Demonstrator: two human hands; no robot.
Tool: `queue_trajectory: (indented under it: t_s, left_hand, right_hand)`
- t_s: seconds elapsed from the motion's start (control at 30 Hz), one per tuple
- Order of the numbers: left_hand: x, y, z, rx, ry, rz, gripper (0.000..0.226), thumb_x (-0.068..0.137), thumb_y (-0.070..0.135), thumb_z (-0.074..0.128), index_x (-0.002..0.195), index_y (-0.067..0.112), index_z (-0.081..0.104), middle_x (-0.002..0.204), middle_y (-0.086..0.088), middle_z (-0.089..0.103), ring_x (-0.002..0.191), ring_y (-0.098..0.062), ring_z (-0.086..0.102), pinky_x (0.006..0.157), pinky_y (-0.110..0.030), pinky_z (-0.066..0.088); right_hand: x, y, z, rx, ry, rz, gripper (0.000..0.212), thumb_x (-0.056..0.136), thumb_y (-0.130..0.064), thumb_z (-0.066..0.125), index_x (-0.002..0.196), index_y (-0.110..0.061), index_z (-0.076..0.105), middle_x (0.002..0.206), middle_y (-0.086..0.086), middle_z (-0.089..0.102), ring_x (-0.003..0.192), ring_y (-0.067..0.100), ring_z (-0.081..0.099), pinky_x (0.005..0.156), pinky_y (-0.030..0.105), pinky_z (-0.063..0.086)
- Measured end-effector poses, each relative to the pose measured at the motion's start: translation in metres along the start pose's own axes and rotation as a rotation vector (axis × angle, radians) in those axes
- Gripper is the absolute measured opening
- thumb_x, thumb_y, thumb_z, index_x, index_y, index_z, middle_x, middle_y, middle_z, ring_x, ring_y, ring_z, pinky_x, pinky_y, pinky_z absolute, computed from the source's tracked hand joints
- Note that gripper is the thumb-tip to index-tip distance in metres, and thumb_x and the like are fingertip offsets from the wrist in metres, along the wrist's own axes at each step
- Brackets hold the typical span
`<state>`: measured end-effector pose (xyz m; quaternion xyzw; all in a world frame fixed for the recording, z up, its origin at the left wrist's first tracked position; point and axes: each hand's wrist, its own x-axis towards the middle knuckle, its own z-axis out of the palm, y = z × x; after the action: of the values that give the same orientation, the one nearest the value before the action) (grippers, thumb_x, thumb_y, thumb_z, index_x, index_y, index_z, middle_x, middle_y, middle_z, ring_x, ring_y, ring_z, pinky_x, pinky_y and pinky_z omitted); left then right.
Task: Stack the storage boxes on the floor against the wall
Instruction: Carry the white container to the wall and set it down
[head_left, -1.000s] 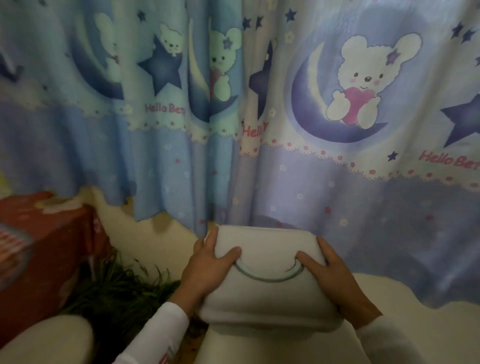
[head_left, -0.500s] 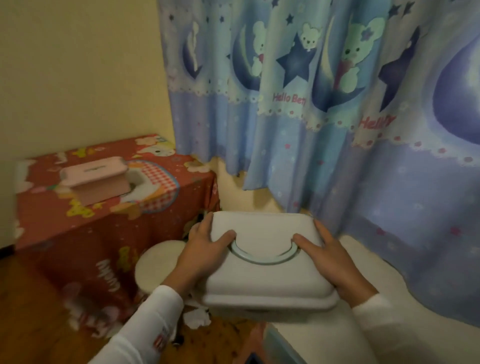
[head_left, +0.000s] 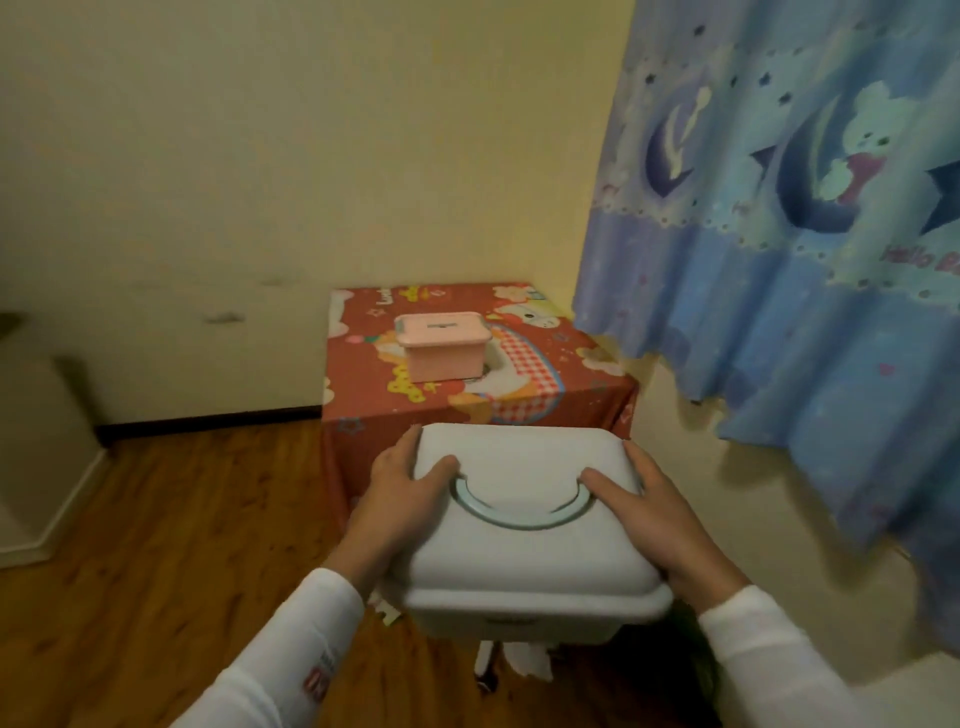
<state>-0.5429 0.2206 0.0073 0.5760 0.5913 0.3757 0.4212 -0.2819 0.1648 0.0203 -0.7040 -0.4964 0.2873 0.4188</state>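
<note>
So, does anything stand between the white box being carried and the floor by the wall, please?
The red-clothed table sits straight ahead of the white box, in the corner. The wooden floor along the wall left of it shows nothing in the way.

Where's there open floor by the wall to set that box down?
Bare wood floor runs along the skirting between the pale cabinet and the red table. Some cloth shows around the pink box there. Under the held box, by the curtain, it is cluttered.
</note>
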Motion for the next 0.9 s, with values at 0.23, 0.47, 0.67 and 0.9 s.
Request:
queue_trajectory:
  t_s: [0.23,0.47,0.67,0.9]
  left_hand:
    - [0.044,-0.042,-0.155,0.006,0.223,-0.039,0.073,0.074,0.058,0.058,0.142,0.041,0.037,0.148,0.003,0.042,0.121,-0.021,0.051,0.098,-0.044,0.046]
    - [0.075,-0.085,-0.287,0.043,0.368,-0.080,0.069,0.088,0.050,0.056,0.149,0.036,0.027,0.154,0.001,0.031,0.128,-0.024,0.045,0.098,-0.041,0.043]
    - [0.100,-0.122,-0.356,0.039,0.421,-0.140,0.072,0.083,0.057,0.054,0.147,0.039,0.027,0.150,0.000,0.038,0.120,-0.023,0.051,0.098,-0.049,0.046]
    - [0.175,-0.160,-0.404,0.049,0.491,-0.216,0.074,0.080,0.065,0.051,0.146,0.046,0.023,0.154,0.003,0.030,0.115,-0.019,0.047,0.083,-0.036,0.042]
  right_hand:
    - [0.035,-0.090,0.155,0.047,-0.181,-0.078,0.071,0.080,-0.057,0.066,0.142,-0.044,0.035,0.148,-0.003,0.040,0.129,0.021,0.042,0.095,0.038,0.039]
    - [0.054,-0.169,0.291,0.068,-0.335,-0.126,0.080,0.079,-0.059,0.065,0.148,-0.041,0.028,0.152,-0.002,0.035,0.131,0.026,0.043,0.103,0.048,0.040]
    - [0.080,-0.209,0.377,0.037,-0.434,-0.186,0.076,0.081,-0.056,0.065,0.147,-0.038,0.031,0.151,-0.002,0.037,0.131,0.023,0.042,0.102,0.043,0.039]
    - [0.148,-0.237,0.464,0.037,-0.534,-0.186,0.078,0.081,-0.057,0.065,0.148,-0.037,0.030,0.151,-0.001,0.039,0.130,0.025,0.045,0.103,0.049,0.040]
